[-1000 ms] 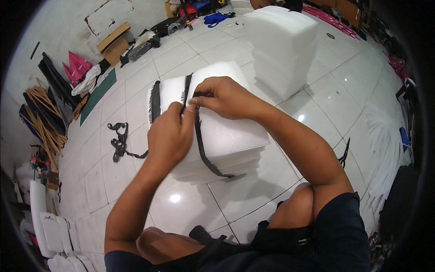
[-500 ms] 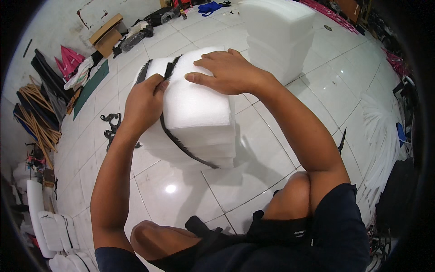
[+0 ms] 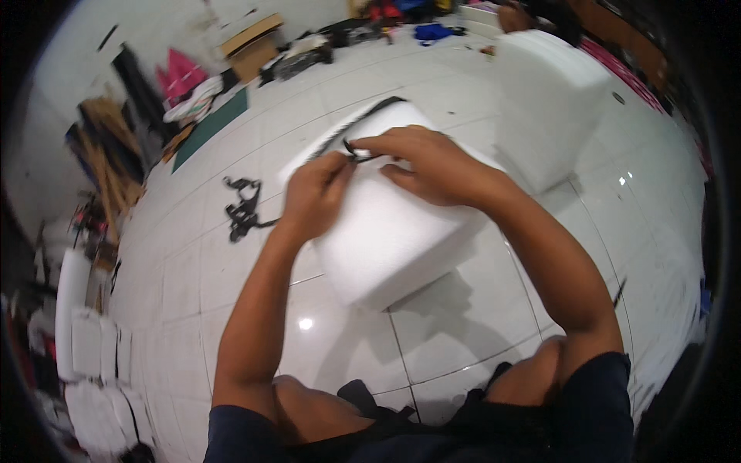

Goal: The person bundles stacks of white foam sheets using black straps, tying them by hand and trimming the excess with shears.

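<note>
A white foam block (image 3: 401, 239) with a soft, smooth face stands on the tiles in front of me, its near edge turned askew. Along its far left edge runs a narrow black strip (image 3: 361, 116), and a short looped part of it rises between my fingers. My left hand (image 3: 315, 193) is closed in a pinch on the strip, resting against the foam. Fingers bent, my right hand (image 3: 436, 166) meets it there and grips the strip's looped part; its fingertips are slightly blurred.
Behind and to the right stands another tall white foam stack (image 3: 544, 108). A tangled black strap (image 3: 243, 208) lies on the floor at left. Along the wall are a cardboard box (image 3: 253, 48), wooden sticks (image 3: 100, 166) and a green mat (image 3: 210, 127). White padded pieces (image 3: 96, 343) sit at lower left.
My right hand has gone from lying spread on the foam to gripping the strip beside my left hand. The foam block sits turned, and the strip no longer trails down its near side.
</note>
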A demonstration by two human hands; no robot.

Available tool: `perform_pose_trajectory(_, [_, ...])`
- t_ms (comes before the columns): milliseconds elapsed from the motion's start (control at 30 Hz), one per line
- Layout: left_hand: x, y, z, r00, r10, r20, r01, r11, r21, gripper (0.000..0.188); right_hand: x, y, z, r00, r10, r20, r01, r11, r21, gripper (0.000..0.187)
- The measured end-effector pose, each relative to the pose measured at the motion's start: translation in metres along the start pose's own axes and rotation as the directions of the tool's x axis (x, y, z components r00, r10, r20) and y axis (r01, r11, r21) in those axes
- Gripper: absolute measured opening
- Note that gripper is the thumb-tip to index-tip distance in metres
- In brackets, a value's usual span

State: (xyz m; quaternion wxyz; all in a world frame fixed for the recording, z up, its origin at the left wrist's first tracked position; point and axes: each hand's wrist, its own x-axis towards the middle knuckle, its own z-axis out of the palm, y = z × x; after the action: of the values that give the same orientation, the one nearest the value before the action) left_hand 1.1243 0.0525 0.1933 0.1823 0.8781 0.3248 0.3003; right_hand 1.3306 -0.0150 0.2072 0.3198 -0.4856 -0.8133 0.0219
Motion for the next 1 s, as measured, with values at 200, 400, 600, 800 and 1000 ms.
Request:
perform_pose_trajectory(200, [-0.018,-0.024,-0.003,0.997,0.035,-0.073,-0.043,0.993,-0.111,0.020,0.032,-0.025,0.017,0.989,0.063,0.131,-0.081,0.987,0.136,0.032])
perform_pose_trajectory(400, [-0.017,-0.006,-0.006,0.969,0.131,-0.208,-0.150,0.986,-0.078,0.018,0.054,-0.015,0.009,0.948,0.250,0.199,-0.305,0.892,0.334,0.013])
perform_pose_trajectory(600, [-0.030,-0.001,0.014,0.938,0.052,-0.343,-0.111,0.981,-0.156,0.010,0.063,-0.010,0.021,0.894,0.344,0.287,-0.390,0.912,0.122,0.009])
perform_pose_trajectory(800, [-0.032,-0.006,-0.007,0.985,-0.076,-0.154,0.038,0.971,-0.235,0.014,0.051,-0.043,0.032,0.960,0.279,0.008,-0.279,0.959,0.053,0.008])
perform_pose_trajectory(1000, [-0.020,0.001,-0.036,0.929,-0.286,0.233,0.362,0.830,-0.425,0.018,0.018,-0.070,0.028,0.972,0.230,0.039,-0.232,0.971,0.051,0.019])
